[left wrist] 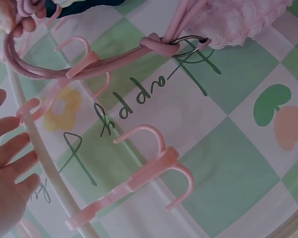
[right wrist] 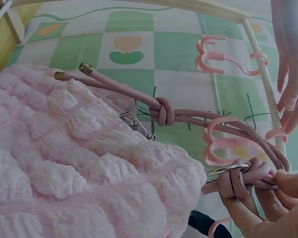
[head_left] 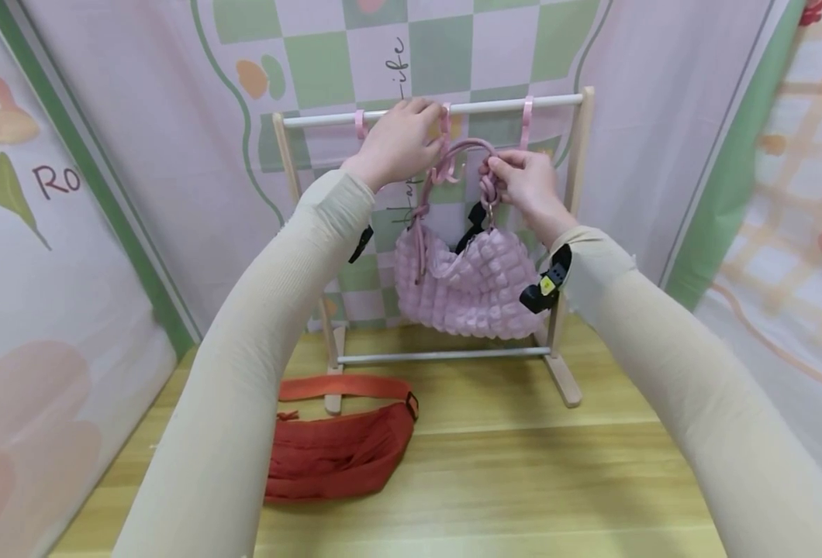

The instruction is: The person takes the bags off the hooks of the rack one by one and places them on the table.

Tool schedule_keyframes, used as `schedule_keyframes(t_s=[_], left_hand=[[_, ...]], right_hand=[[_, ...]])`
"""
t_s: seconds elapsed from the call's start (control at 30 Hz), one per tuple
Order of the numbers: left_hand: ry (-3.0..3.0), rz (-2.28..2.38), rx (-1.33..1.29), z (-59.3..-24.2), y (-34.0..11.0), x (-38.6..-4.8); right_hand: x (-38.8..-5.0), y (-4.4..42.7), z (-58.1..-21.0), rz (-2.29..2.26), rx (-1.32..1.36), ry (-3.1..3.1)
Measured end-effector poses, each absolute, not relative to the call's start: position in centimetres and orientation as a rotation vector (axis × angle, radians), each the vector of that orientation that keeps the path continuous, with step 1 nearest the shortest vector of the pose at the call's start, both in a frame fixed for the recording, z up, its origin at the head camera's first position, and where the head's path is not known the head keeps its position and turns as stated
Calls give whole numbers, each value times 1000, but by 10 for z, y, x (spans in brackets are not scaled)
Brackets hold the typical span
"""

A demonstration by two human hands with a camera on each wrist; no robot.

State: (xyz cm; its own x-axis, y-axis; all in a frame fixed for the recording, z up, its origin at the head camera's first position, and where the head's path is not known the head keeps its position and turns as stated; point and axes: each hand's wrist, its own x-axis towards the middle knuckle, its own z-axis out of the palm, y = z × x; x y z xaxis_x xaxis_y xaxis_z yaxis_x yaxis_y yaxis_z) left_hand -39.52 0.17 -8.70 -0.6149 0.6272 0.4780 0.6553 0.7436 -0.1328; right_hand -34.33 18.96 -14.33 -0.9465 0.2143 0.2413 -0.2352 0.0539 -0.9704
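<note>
A pink quilted shoulder bag (head_left: 470, 298) hangs in front of the rack, its knotted cord handle (head_left: 477, 144) looped upward. My right hand (head_left: 533, 184) pinches the handle at its right knot, thumb and fingers on the cord in the right wrist view. The handle crosses the middle pink hook (left wrist: 82, 64); I cannot tell whether the hook bears its weight. At the white rail (head_left: 495, 106), my left hand (head_left: 398, 141) is beside the top of that hook. Its fingers look extended in the left wrist view, holding nothing, with fingertips close to the rail.
Two further pink hooks hang on the rail, one left (head_left: 360, 124) and one right (head_left: 526, 122). A red-orange waist bag (head_left: 344, 453) lies on the wooden table (head_left: 495, 473), front left of the rack. Something dark (head_left: 477, 217) shows behind the pink bag.
</note>
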Motion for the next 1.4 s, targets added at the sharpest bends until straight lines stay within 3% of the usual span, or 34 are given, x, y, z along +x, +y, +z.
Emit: schedule_keyframes(t_s=[1.4], left_hand=[[-2495, -84, -931, -88, 1, -396]], right_hand=[[-319, 192, -135, 2019, 139, -1895]])
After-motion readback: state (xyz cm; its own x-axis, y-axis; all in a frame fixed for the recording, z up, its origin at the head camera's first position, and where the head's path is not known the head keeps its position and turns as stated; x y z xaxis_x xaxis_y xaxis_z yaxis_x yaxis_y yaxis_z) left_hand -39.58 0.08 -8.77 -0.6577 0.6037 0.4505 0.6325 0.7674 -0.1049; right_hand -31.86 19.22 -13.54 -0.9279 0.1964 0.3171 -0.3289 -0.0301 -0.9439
